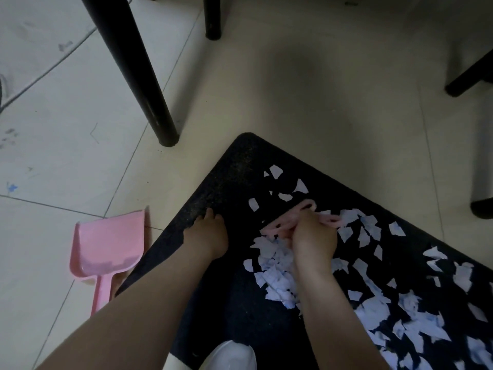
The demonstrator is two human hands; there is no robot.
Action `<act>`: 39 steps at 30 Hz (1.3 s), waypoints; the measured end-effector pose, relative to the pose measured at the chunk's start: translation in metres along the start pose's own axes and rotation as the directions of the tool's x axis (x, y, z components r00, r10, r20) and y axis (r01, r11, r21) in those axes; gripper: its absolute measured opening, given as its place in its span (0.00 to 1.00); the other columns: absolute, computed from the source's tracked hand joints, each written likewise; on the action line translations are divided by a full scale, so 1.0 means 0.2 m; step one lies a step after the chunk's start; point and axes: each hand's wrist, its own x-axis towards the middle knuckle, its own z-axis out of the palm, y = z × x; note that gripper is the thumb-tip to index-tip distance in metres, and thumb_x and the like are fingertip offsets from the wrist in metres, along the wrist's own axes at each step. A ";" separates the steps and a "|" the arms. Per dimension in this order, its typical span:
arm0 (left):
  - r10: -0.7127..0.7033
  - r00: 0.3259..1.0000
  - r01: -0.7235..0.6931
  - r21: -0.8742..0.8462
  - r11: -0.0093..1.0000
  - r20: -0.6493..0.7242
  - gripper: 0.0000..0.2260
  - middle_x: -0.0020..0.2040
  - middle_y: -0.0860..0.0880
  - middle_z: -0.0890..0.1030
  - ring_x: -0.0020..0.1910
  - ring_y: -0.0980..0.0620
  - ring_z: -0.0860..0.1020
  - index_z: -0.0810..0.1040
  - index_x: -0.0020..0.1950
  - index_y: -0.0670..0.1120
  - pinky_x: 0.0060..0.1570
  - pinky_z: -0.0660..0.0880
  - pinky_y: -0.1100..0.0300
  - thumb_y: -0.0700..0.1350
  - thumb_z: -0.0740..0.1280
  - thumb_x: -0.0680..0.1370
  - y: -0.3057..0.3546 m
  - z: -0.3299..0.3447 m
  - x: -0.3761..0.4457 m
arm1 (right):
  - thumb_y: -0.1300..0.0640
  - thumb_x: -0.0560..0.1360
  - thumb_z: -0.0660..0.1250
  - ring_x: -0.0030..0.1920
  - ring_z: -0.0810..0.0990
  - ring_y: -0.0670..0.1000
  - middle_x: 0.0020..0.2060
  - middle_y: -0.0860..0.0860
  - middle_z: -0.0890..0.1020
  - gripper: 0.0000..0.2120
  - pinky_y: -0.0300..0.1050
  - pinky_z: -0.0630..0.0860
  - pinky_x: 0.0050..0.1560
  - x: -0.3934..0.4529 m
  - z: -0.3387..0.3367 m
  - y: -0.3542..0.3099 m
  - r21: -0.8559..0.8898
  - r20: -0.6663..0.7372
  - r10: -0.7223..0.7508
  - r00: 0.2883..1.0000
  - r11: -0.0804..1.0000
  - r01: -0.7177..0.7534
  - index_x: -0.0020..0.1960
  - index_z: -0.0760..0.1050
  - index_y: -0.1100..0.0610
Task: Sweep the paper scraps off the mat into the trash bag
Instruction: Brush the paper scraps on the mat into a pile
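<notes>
I am crouching over a black mat [221,188] lying at an angle on a pale tiled floor [66,156], one rounded corner pointing away from me. My left hand [206,237] is resting flat on the mat near its left edge, fingers fairly straight and pressing down on the dark surface. My right hand [313,240] is gripping a small pink hand brush [306,217], fingers curled around it, and the brush is lying against the mat among the scraps.

White paper scraps [277,273], some with faint blue marks, are lying all over the right half of the mat. A thick heap is sitting just below and left of my right hand, a few loose pieces are lying beyond the brush toward the far corner, and many more are spreading to the lower right edge of the view.

A pink dustpan [109,247] is lying on the tiles just beside the mat's left edge, its handle pointing toward me and partly hidden behind my left forearm. A black table leg [141,84] is standing on the floor beyond the dustpan, and another dark leg [213,20] is standing farther back. More dark furniture feet [469,81] are showing at the right. A grey cable [40,73] is running across the tiles at the far left. Something white and rounded [229,356] is showing at the bottom edge; I cannot tell what it is. The room is dim.
</notes>
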 end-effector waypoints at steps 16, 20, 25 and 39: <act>0.206 0.966 -0.226 0.120 0.967 0.156 0.28 0.79 0.46 0.42 0.78 0.46 0.50 0.45 0.79 0.45 0.76 0.55 0.49 0.46 0.54 0.82 0.09 0.01 0.00 | 0.50 0.80 0.61 0.44 0.80 0.54 0.43 0.55 0.82 0.14 0.45 0.70 0.40 0.71 0.14 -0.42 -0.554 0.711 -0.495 0.499 0.043 0.832 0.51 0.81 0.58; 0.190 0.962 -0.224 0.165 0.961 0.197 0.27 0.79 0.47 0.40 0.78 0.46 0.46 0.44 0.79 0.46 0.76 0.53 0.48 0.46 0.53 0.83 0.07 0.02 0.00 | 0.53 0.80 0.62 0.46 0.80 0.56 0.45 0.56 0.83 0.12 0.44 0.68 0.40 0.79 0.22 -0.31 -0.542 0.743 -0.412 0.528 0.091 0.835 0.51 0.81 0.59; 0.172 0.961 -0.212 0.178 0.961 0.219 0.28 0.79 0.47 0.39 0.78 0.45 0.45 0.43 0.79 0.45 0.76 0.52 0.48 0.44 0.53 0.82 0.07 0.03 0.01 | 0.52 0.79 0.63 0.46 0.80 0.54 0.46 0.54 0.82 0.11 0.44 0.70 0.42 0.69 0.05 -0.29 -0.470 0.855 -0.186 0.484 0.117 0.875 0.53 0.81 0.55; 0.151 0.961 -0.189 0.152 0.970 0.231 0.29 0.79 0.47 0.39 0.78 0.45 0.45 0.43 0.79 0.45 0.77 0.52 0.49 0.42 0.55 0.81 0.10 0.04 -0.03 | 0.52 0.81 0.59 0.46 0.79 0.55 0.46 0.55 0.81 0.13 0.46 0.69 0.42 0.71 0.17 -0.39 -0.592 0.715 -0.404 0.570 0.082 0.801 0.52 0.79 0.59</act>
